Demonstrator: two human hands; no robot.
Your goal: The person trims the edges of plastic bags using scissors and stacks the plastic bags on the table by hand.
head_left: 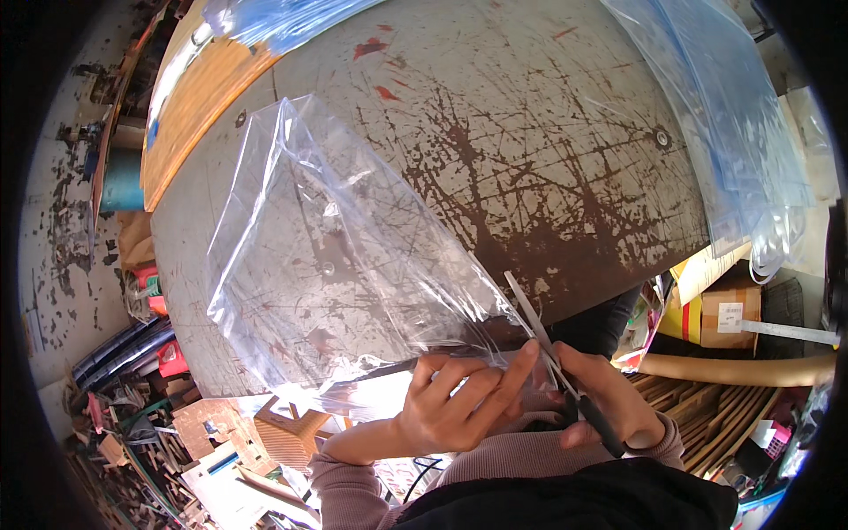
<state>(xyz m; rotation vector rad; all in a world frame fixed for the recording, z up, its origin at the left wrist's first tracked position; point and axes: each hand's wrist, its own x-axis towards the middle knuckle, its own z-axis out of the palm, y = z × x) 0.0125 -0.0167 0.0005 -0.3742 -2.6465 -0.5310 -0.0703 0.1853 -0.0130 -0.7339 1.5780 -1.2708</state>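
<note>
A clear plastic sheet (353,256) lies creased over the near left part of a worn grey table (548,106), one corner drawn toward me. My left hand (464,402) pinches that corner near the table's front edge, its index finger stretched toward the blades. In my right hand (605,393) is a pair of scissors (532,311) with dark handles. Their metal blades point away from me, up and left, and lie right at the sheet's edge. Whether the blades are cutting into the plastic cannot be made out.
Bluish clear plastic sheets (742,115) hang over the table's right edge. More blue plastic (283,18) lies at the far left, beside a wooden board (199,97). A cardboard box (731,309) and stacked brown slats (724,402) stand at right. Scraps (132,450) clutter the lower left.
</note>
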